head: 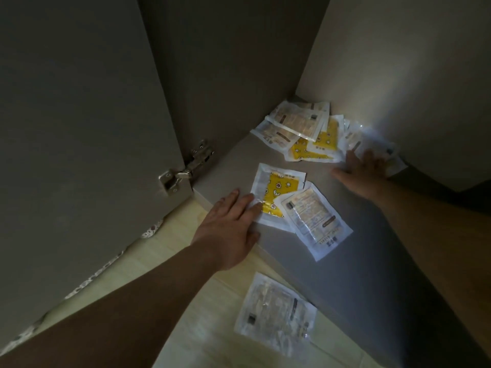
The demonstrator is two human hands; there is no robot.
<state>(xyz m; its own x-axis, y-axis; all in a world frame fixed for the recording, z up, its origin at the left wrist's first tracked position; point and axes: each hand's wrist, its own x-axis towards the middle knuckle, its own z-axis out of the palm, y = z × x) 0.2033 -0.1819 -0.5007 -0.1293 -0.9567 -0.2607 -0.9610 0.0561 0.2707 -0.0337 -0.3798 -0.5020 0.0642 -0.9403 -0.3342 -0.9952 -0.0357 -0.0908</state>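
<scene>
Flat plastic packets lie on a grey cabinet shelf (353, 266). My left hand (228, 224) rests flat at the shelf's front edge, its fingertips on a yellow star-patterned packet (276, 187). A pale printed packet (313, 219) overlaps that one on its right. My right hand (364, 168) lies with straight fingers on clear packets (377, 144) near the right wall. A pile of several packets (300, 126) sits in the back corner.
The cabinet door (79, 128) stands open on the left, held by a metal hinge (186, 166). One clear packet (276, 312) lies on the light wooden floor (202, 341) below the shelf edge. Cabinet walls close in the back and right.
</scene>
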